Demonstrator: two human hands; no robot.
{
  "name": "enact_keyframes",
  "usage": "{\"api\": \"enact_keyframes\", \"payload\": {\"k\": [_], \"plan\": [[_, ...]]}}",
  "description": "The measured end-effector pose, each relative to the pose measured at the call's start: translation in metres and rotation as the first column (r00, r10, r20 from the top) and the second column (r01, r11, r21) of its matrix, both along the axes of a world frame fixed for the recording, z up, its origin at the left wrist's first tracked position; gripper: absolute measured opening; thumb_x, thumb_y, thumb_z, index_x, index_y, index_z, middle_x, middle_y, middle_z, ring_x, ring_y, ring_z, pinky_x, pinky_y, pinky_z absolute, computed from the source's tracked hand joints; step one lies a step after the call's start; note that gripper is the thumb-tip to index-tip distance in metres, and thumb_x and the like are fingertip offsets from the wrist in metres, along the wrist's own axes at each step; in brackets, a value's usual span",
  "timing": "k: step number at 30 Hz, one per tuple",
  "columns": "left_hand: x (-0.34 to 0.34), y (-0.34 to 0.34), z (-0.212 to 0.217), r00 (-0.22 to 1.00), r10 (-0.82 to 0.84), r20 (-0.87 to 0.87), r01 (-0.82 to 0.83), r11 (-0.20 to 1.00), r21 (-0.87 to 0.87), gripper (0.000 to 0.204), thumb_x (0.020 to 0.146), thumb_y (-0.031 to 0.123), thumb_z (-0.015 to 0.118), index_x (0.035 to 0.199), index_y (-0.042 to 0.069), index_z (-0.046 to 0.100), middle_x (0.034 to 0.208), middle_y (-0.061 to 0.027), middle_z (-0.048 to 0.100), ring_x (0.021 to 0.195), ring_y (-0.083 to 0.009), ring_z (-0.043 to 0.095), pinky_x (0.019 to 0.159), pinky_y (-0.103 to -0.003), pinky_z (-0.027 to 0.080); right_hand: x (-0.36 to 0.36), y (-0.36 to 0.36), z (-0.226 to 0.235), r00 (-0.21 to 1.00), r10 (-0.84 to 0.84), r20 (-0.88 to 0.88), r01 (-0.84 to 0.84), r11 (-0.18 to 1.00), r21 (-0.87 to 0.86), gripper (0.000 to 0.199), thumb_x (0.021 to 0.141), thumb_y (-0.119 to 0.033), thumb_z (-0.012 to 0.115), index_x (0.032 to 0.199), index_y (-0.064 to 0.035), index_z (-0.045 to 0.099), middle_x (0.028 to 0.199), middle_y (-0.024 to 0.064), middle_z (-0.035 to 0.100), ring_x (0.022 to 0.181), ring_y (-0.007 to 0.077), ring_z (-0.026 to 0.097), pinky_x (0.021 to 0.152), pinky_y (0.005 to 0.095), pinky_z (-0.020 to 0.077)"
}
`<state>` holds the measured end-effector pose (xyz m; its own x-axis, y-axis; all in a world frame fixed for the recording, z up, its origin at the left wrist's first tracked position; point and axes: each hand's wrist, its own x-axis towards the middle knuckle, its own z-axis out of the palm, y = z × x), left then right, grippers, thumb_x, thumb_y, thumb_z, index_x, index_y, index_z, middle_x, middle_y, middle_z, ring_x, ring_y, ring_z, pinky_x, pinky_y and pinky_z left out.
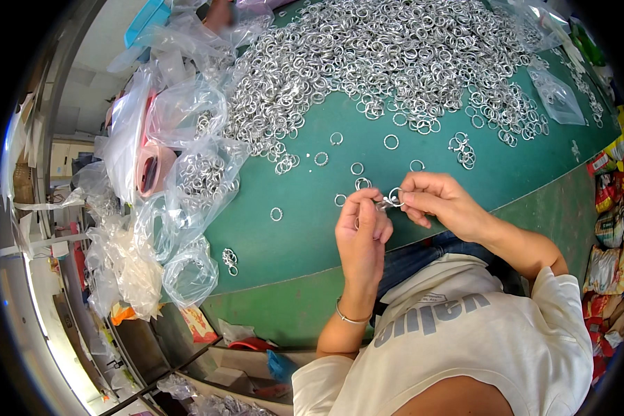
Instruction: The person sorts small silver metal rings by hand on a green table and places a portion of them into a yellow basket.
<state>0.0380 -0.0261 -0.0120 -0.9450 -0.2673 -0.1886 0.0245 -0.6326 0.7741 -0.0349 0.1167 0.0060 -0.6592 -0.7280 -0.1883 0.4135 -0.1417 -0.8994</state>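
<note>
My left hand (pixel 360 232) is closed in a pinch on small silver metal rings, partly hidden by its fingers. Close beside it, my right hand (pixel 445 202) pinches a silver ring (pixel 394 197) between thumb and fingertips. The fingertips of both hands nearly meet around these rings, above the green table (pixel 291 243). Just beyond my left fingers lie a few loose rings (pixel 357 168). Another single ring (pixel 417 166) rests past my right hand. Whether the held rings are linked is too small to tell.
A broad heap of silver rings (pixel 395 62) covers the table's far side. Clear plastic bags (pixel 187 111), some holding rings, crowd the left edge around a pink container (pixel 154 170). A small ring cluster (pixel 230 261) lies near left. Colourful packages (pixel 609 229) stand at far right.
</note>
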Motion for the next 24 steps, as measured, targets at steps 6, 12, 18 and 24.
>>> {"api": "enact_keyframes", "payload": {"k": [6,12,18,24], "plan": [[0.000,-0.003,0.014,0.998,0.036,-0.052,-0.062,0.756,-0.652,0.013,0.083,0.002,0.061,0.095,-0.003,0.062,0.095,-0.0039,0.059,0.058,0.0006,0.037,0.049,-0.015,0.027,0.001,0.000,0.002,0.998,0.003,-0.070,0.001,0.998,0.056,0.019,0.093,-0.019,0.050,0.083,-0.0029,0.054,0.062,-0.0035,0.046,0.054,0.0018,0.039,0.047,0.0187,0.0302],[0.004,-0.006,0.005,0.999,-0.014,-0.039,-0.013,0.789,-0.614,0.006,0.081,0.000,0.064,0.086,-0.004,0.063,0.079,-0.0027,0.061,0.058,-0.0037,0.039,0.052,-0.017,0.033,0.005,-0.002,0.002,0.955,-0.002,-0.296,0.042,0.991,0.129,0.019,0.092,-0.018,0.052,0.083,-0.0010,0.053,0.062,-0.0038,0.047,0.053,0.0038,0.035,0.046,0.0222,0.0277],[0.004,-0.006,0.011,0.993,-0.038,-0.108,-0.053,0.685,-0.726,0.009,0.083,0.003,0.063,0.080,-0.005,0.060,0.073,-0.0050,0.059,0.058,-0.0066,0.044,0.050,-0.020,0.034,0.002,-0.001,0.009,0.871,0.098,-0.482,0.032,0.967,0.254,0.021,0.091,-0.017,0.054,0.079,-0.0004,0.051,0.060,0.0046,0.047,0.051,0.0096,0.036,0.046,0.0260,0.0307],[0.005,-0.010,0.013,0.992,-0.098,-0.083,-0.006,0.610,-0.792,0.018,0.088,0.005,0.055,0.074,-0.005,0.057,0.068,-0.0056,0.059,0.059,-0.0078,0.051,0.052,-0.020,0.037,0.006,-0.003,0.012,0.727,0.091,-0.680,0.116,0.961,0.253,0.022,0.091,-0.018,0.051,0.079,-0.0004,0.051,0.065,0.0109,0.055,0.054,0.0248,0.053,0.050,0.0349,0.0390]]}}
